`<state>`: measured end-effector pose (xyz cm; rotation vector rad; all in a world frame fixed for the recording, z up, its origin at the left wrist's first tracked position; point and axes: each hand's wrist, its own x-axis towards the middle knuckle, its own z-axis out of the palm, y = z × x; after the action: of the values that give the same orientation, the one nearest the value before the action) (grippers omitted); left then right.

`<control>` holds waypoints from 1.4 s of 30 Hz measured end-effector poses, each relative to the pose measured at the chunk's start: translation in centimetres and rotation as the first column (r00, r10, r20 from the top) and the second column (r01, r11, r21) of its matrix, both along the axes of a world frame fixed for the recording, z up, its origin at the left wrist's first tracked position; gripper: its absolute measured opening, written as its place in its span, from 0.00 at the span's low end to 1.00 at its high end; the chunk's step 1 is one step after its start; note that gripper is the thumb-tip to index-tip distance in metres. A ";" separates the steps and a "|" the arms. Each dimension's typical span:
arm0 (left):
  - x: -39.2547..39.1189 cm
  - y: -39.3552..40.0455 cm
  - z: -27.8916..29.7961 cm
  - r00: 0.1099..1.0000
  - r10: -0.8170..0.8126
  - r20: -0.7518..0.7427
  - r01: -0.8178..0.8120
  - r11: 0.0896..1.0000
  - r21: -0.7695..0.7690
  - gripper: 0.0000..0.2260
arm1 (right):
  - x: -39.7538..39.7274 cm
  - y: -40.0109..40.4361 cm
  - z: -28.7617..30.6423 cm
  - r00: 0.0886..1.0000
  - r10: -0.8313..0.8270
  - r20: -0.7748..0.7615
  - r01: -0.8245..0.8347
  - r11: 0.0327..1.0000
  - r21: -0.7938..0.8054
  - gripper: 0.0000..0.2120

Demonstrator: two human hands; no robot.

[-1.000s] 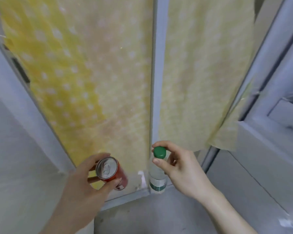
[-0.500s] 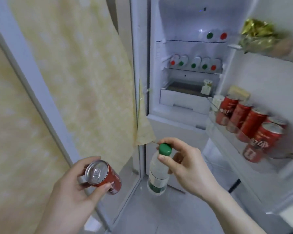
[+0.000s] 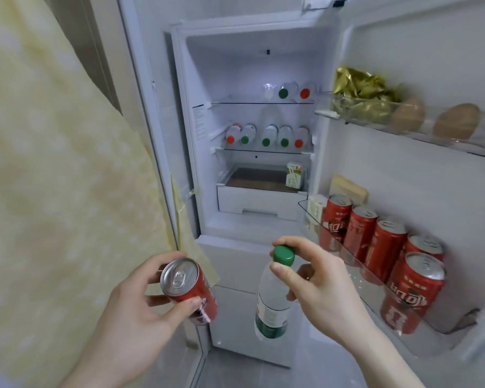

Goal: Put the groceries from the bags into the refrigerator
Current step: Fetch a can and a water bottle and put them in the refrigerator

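Holding red can (image 3: 189,292) in left grip (image 3: 140,309) | right grip (image 3: 317,287) pinching bottle (image 3: 272,298) cap

Can (image 3: 192,292) red, silver top. Bottle (image 3: 272,301) clear, green cap, green-white label. Curtain (image 3: 53,177) pale yellow, white dots. Door-shelf cans (image 3: 387,242) red. Fridge (image 3: 249,68) white.
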<state>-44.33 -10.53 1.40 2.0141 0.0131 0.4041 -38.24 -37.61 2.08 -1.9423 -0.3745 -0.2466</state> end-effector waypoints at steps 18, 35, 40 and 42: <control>22.3 2.5 6.7 0.992 -0.053 0.110 0.043 0.995 0.090 0.27 | 21.7 6.0 5.6 0.984 -0.073 0.161 0.011 0.933 0.359 0.10; 37.7 6.6 12.9 0.947 -0.204 0.249 0.177 0.976 0.126 0.25 | 37.0 12.9 17.2 0.802 -0.314 0.509 0.017 0.862 0.506 0.10; 40.1 7.6 13.9 0.938 -0.228 0.263 0.208 0.973 0.103 0.24 | 41.2 14.9 18.6 0.731 -0.345 0.589 0.025 0.876 0.483 0.11; 40.8 7.8 14.1 0.937 -0.228 0.264 0.214 0.974 0.080 0.24 | 43.3 15.6 18.6 0.719 -0.349 0.601 0.057 0.891 0.450 0.10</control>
<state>-3.55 -2.71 15.55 1.9671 -0.3956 0.5371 5.08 -22.05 20.72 -1.4182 -0.5208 -1.1166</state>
